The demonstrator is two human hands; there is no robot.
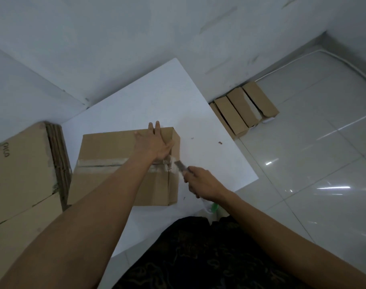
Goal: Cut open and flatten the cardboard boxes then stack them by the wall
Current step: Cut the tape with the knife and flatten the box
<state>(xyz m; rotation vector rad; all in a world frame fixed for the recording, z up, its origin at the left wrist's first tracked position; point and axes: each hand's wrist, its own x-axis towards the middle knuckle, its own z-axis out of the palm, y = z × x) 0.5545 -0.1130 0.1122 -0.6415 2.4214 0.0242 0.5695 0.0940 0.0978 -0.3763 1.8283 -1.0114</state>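
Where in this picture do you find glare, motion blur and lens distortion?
Head view: bright glare streaks lie on the glossy floor tiles. Head view: the knife in the right hand is smeared by motion blur, while the left hand pressing the box looks sharper. Head view: the wide lens bows the wall edges.

Had left hand (155, 143) flat, fingers straight, arm reaching far out; right hand (202, 184) curled round a knife (180, 166) handle, nearer and off to the right.

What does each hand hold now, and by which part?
The right hand grips the knife by its handle, blade toward the box. The left hand holds nothing; it presses flat on the box top.
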